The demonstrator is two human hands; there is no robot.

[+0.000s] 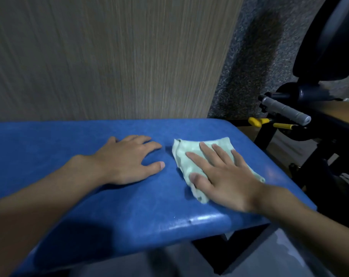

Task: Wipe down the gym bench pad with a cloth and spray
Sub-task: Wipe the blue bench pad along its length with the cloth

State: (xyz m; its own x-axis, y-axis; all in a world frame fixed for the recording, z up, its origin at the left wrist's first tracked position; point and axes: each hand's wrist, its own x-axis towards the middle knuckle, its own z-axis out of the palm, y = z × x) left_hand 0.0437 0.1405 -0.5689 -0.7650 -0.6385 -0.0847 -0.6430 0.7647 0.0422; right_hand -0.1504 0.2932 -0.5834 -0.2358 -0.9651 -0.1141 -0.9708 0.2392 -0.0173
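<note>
- Right hand (225, 174) presses flat, fingers straight and spread, on a pale green cloth (186, 156) lying near the blue bench pad's (69, 148) right end.
- Left hand (127, 158) rests flat on the pad, fingers relaxed, just beside the cloth.

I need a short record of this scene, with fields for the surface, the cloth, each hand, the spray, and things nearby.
surface: blue bench pad, right end in view
cloth: pale green cloth, crumpled, on the pad near its right end
right hand: flat on the cloth, fingers straight
left hand: flat on the bare pad, beside the cloth, apart from it
spray: none in view
nearby: black gym machine with yellow handles, to the right
</note>
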